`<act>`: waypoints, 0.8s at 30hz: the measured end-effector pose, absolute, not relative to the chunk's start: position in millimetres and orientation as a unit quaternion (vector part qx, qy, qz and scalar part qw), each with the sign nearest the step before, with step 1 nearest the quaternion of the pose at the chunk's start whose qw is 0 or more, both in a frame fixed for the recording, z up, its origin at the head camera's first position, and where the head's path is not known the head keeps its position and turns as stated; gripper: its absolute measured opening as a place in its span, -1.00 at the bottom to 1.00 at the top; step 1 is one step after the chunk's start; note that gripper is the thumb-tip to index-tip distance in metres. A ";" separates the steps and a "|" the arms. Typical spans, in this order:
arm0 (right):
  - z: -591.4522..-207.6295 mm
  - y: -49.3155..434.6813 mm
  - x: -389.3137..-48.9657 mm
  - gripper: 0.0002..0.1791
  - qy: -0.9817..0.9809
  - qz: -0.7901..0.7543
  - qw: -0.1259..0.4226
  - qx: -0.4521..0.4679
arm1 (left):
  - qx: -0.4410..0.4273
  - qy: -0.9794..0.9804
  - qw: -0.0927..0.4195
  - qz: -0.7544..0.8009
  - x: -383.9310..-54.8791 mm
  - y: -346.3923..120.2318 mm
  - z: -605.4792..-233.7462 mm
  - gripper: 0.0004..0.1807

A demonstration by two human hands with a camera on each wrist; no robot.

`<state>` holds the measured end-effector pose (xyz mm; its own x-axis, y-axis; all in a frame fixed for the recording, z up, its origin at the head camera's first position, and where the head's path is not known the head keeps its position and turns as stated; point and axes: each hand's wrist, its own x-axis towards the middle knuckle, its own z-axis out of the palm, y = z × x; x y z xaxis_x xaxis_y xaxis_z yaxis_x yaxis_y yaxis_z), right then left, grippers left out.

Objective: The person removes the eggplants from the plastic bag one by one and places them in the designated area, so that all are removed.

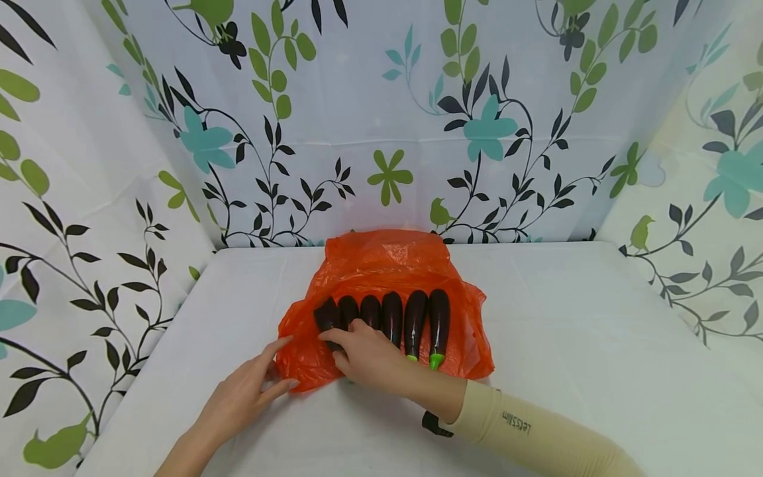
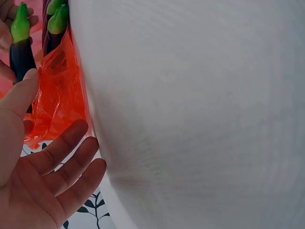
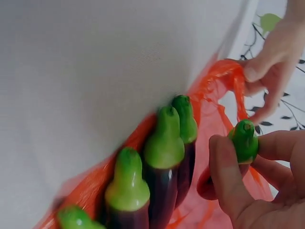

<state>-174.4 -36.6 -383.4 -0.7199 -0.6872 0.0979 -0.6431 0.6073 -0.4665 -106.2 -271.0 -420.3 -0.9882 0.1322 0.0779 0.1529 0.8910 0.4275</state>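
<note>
A crinkled red plastic bag (image 1: 387, 255) lies spread on the white table, and several dark purple eggplants (image 1: 439, 318) rest on it in a row. Their green stem ends (image 3: 127, 183) face the person. At the row's left end, my right hand (image 1: 372, 358) pinches one eggplant (image 1: 325, 314) between thumb and fingers near its green cap (image 3: 245, 143). That eggplant tilts away from its neighbours. My left hand (image 1: 238, 397) is at the bag's left edge, fingers extended and apart, with thumb and index fingertips right at the plastic.
The white tabletop (image 1: 596, 371) extends on both sides of the bag. Behind and beside it hang white curtains (image 1: 357, 99) with a leaf, flower and bird print. A dark strap (image 1: 437, 424) shows at the right wrist, below a pale sleeve (image 1: 536, 427).
</note>
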 end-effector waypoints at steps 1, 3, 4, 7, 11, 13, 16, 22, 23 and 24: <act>-381.9 -32.4 -173.6 -0.59 0.893 -0.255 0.054 -0.366 | -0.072 -0.972 0.021 -0.222 -106.2 -271.2 -419.9 -0.23; -380.1 -24.1 -172.2 -0.59 0.890 -0.278 0.068 -0.354 | -0.069 -0.972 0.015 -0.224 -106.7 -271.3 -419.3 -0.22; -379.7 -19.7 -171.7 -0.58 0.889 -0.287 0.076 -0.349 | -0.067 -0.972 0.013 -0.224 -106.9 -271.3 -419.2 -0.22; -378.1 -6.2 -170.9 -0.58 0.884 -0.307 0.088 -0.342 | -0.065 -0.972 0.009 -0.226 -107.2 -271.4 -419.0 -0.22; -377.5 12.9 -171.4 -0.60 0.871 -0.334 0.096 -0.346 | -0.063 -0.972 0.009 -0.225 -107.8 -270.9 -418.9 -0.22; -378.0 22.8 -171.1 -0.60 0.864 -0.353 0.102 -0.346 | -0.062 -0.972 0.006 -0.225 -108.3 -270.6 -418.8 -0.21; -376.7 37.7 -169.3 -0.60 0.851 -0.380 0.109 -0.344 | -0.060 -0.972 0.001 -0.227 -108.4 -270.6 -418.5 -0.21; -369.5 66.4 -162.8 -0.61 0.837 -0.417 0.126 -0.332 | -0.063 -0.973 0.005 -0.222 -107.6 -271.1 -418.4 -0.20; -368.0 71.1 -161.2 -0.62 0.835 -0.422 0.128 -0.329 | -0.064 -0.973 0.006 -0.221 -107.5 -271.2 -418.3 -0.20; -366.4 75.7 -159.7 -0.63 0.832 -0.428 0.129 -0.328 | -0.064 -0.973 0.006 -0.221 -107.5 -271.3 -418.2 -0.20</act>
